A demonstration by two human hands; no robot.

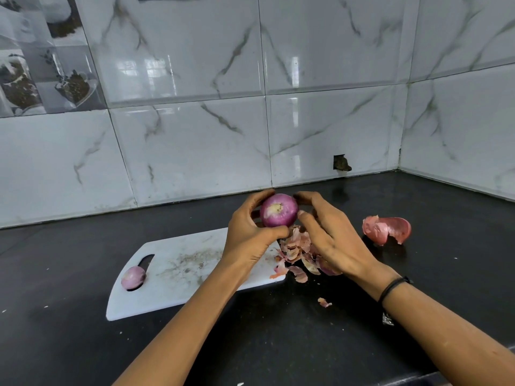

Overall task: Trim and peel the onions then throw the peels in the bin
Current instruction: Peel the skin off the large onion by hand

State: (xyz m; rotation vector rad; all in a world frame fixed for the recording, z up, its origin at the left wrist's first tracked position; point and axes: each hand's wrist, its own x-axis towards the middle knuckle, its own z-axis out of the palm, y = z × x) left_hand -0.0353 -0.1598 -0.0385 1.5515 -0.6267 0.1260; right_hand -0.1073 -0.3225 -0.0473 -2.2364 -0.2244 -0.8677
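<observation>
Centre frame: onion (279, 210), trimmed end toward camera, gripped from its left by left hand (248, 235); right hand (331, 240) pinches its right flank, peels (298, 252) lower right.

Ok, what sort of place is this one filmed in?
Most likely a home kitchen: a dark countertop backed by glossy marble-look wall tiles, with a white cutting board, a pile of onion peels and a red onion held above it.

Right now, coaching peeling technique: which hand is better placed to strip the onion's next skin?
Probably right. The left hand grips the onion; the right hand pinches at its side, over the peel pile.
</observation>
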